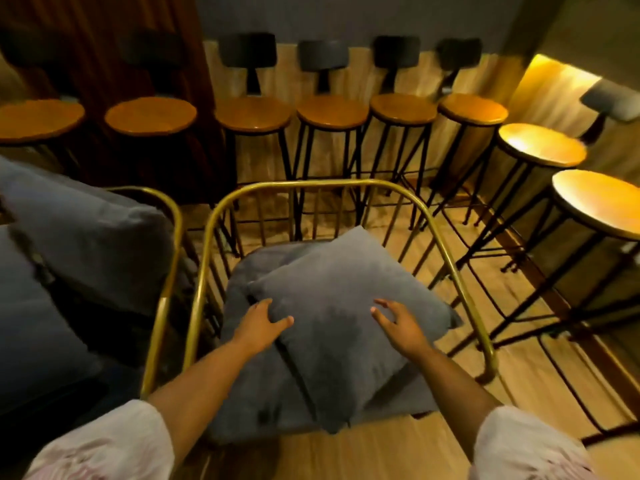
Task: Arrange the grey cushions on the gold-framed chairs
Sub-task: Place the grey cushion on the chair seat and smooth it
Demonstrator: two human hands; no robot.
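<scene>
A gold-framed chair [311,184] stands in front of me with a grey seat pad [249,386] on it. A loose square grey cushion [343,327] lies flat and turned diagonally on that pad. My left hand [259,322] grips the cushion's left edge, thumb on top. My right hand [398,323] rests on its upper right part with fingers spread. A second gold-framed chair [175,216] at the left holds another grey cushion [86,237] leaning on its back and a grey seat pad [31,327].
A row of several bar stools [330,112] with round wooden seats and dark backrests lines the far wall. More stools [540,143] stand at the right, close to the chair. A brown curtain [114,50] hangs at the back left. The floor is wood.
</scene>
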